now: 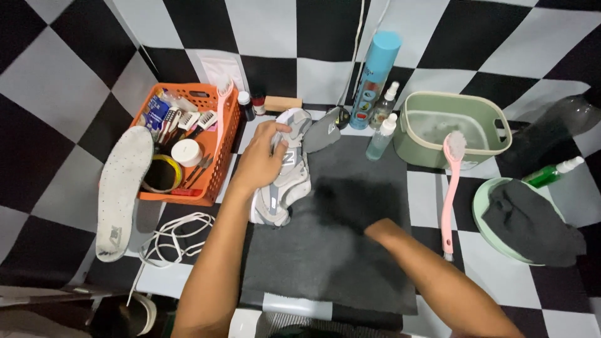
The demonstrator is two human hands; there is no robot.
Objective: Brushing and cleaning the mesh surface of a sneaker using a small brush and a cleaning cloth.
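Note:
My left hand [261, 158] grips a grey and white sneaker [285, 188] from above, at the left edge of a dark grey mat [338, 263]. The sneaker lies along the mat's edge with its laces out. My right hand [379, 230] rests low on the middle of the mat, just below a darker damp patch [354, 200]. Its fingers are tucked out of sight, so I cannot make out whether it holds anything. A pink long-handled brush [449, 188] lies to the right of the mat, its head leaning on a green tub [494, 147].
An orange basket [220, 164] with brushes, tape and a jar stands left of the sneaker. A white insole [122, 188] and white laces [175, 238] lie further left. Behind the mat stand a tall blue spray can [375, 75] and small spray bottles [382, 138]. A green bowl [479, 209] holds a dark cloth.

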